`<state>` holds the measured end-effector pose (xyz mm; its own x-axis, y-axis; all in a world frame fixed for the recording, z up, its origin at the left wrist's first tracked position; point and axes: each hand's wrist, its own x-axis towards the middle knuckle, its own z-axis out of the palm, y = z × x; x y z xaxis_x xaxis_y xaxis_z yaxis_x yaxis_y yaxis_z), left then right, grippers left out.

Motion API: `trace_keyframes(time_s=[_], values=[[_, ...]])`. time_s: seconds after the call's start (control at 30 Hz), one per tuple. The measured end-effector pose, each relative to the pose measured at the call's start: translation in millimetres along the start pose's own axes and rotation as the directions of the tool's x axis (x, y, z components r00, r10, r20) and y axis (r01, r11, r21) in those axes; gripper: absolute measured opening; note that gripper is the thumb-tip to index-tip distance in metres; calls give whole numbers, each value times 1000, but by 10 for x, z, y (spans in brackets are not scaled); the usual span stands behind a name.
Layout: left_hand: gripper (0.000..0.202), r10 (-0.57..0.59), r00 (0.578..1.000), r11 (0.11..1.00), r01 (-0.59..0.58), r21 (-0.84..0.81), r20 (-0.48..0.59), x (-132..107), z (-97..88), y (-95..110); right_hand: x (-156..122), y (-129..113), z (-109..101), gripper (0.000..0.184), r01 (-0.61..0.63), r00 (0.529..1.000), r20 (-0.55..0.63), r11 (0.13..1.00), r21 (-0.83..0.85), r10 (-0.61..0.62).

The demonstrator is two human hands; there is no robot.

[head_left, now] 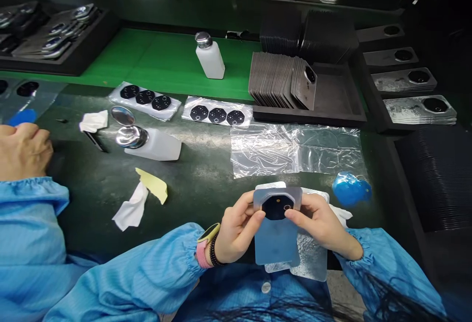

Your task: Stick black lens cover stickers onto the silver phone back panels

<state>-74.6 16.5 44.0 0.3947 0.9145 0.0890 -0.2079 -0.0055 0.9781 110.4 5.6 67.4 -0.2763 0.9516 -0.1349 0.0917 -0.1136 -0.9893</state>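
Panel [276, 241], one, thin, pale blue: between the two hands. Left hand [239, 226] and right hand [324, 223]: both pinched on the panel's upper part, thumbs on its near face, one at either side of the dark disc [275, 207].

Plates [313, 258], silvery: below the grip and to its right, partly covered by the panel; contact unclear. Clear plastic sheet [265, 150]: just beyond the grip. Blue lump [350, 189]: beyond the right hand. White bottle [158, 146]: well left of the grip, beyond.

Risks, as judged: a thumb sliding inward could smudge or shift the disc; uneven pinching could flex the panel; a loosened hold could drop it onto the plates, scratching it.
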Motion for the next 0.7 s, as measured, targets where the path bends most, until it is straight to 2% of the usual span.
trace_keyframes(time_s=[0.17, 0.3, 0.43, 0.7], values=[[33, -79, 997, 997, 79, -19, 18, 41, 37, 114, 41, 32, -80, 39, -85, 992, 106, 983, 163, 68], [37, -129, 991, 988, 131, -75, 32, 36, 31, 101, 59, 67, -106, 39, -97, 984, 166, 968, 233, 58], [37, -102, 994, 993, 104, -57, 37, 42, 10, 85, 53, 56, -124, 34, -29, 982, 191, 983, 182, -7], [29, 4, 998, 998, -8, 55, 68, 83, -29, 118, 34, -6, -129, 35, 213, 946, 254, 977, -12, -203]])
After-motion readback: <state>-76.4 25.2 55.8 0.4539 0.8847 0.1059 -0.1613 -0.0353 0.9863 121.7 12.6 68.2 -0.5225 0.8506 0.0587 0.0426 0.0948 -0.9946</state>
